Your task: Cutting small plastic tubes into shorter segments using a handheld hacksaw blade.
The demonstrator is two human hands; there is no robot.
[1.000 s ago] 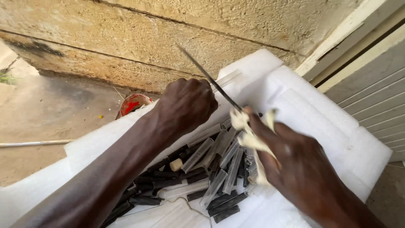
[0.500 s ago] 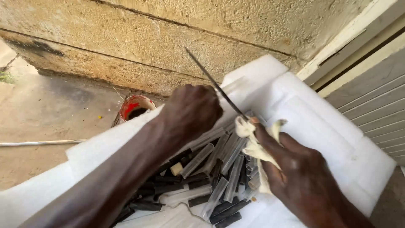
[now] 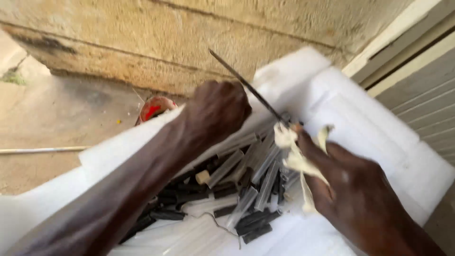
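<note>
My left hand is closed around one end of a thin dark metal rod that slants up to the left. My right hand holds a crumpled pale cloth pinched around the rod's lower part. Both hands hover over a pile of several short black and clear tubes lying in a white foam tray.
A rough stone wall runs behind the tray. A small red-rimmed tin stands on the dirt ground at the wall's foot. A pale thin pipe lies on the ground at left. Grey slatted panels stand at right.
The view has shifted slightly. My left hand has drawn the rod a little up and left while the cloth stays around it in my right hand.
</note>
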